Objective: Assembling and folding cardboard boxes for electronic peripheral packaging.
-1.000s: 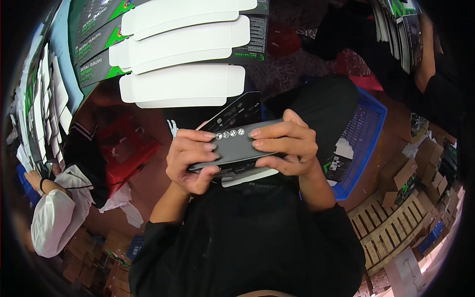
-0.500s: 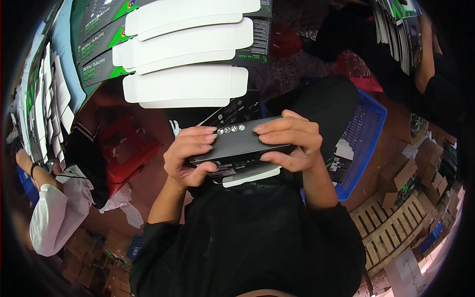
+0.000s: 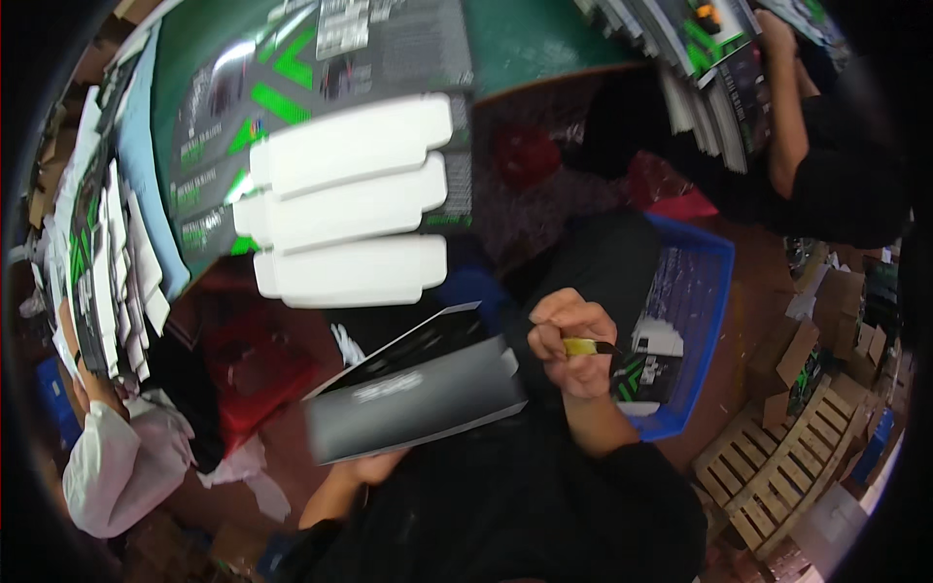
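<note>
Head view: we are holding a dark flat carton (image 3: pixel 413 394) low at 7 o'clock, tilted over our lap. Our left hand (image 3: pixel 374 468) is mostly hidden beneath it, so we cannot tell how its grip is closing. Our right hand (image 3: pixel 573 348), at 3 o'clock of the carton, is pinching its grip together on a small yellow piece (image 3: pixel 580 346). Beyond it a blue basket (image 3: pixel 714 291) is sitting; white-flapped flat cartons (image 3: pixel 345 214) are lying on the green table (image 3: pixel 544 39) at 11 o'clock.

A packing workshop: stacked flat printed cartons (image 3: pixel 321 185), cardboard boxes (image 3: pixel 812 355), a wooden pallet (image 3: pixel 777 476).
</note>
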Available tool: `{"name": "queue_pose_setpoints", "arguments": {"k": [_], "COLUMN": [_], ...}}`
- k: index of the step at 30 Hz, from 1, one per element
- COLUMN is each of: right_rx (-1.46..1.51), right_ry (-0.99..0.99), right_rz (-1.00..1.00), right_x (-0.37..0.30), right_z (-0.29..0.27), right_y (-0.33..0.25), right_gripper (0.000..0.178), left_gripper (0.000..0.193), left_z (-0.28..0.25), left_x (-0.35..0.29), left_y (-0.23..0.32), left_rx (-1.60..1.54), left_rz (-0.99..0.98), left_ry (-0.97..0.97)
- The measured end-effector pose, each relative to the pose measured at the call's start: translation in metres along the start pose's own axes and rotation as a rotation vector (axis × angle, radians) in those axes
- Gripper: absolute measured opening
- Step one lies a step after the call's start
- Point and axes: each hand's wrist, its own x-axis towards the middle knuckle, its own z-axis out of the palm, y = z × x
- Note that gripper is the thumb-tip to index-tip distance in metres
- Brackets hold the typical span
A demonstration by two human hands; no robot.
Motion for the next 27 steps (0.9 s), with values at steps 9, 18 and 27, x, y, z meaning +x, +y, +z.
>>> {"name": "queue_pose_setpoints", "arguments": {"k": [9,18,27], "right_rx": [0.063,-0.042,-0.23], "right_ry": [0.177,0.187,0.059], "right_rz": [0.054,0.123,0.461], "right_x": [0.022,-0.008,0.006], "right_z": [-0.029,-0.041,-0.034], "right_y": [-0.024,-0.017,-0.026], "right_gripper": [0.015,0.058,0.075], "left_gripper": [0.038,0.09,0.117], "left_z": [-0.214,-0.242,-0.213], "left_x": [0.297,0.373,0.394], "left_y": [0.128,0.089,0.111], "left_rx": [-0.511,0.674,1.039], "left_rz": [0.226,0.149,-0.132], "left_ry": [0.597,0.662,0.303]}}
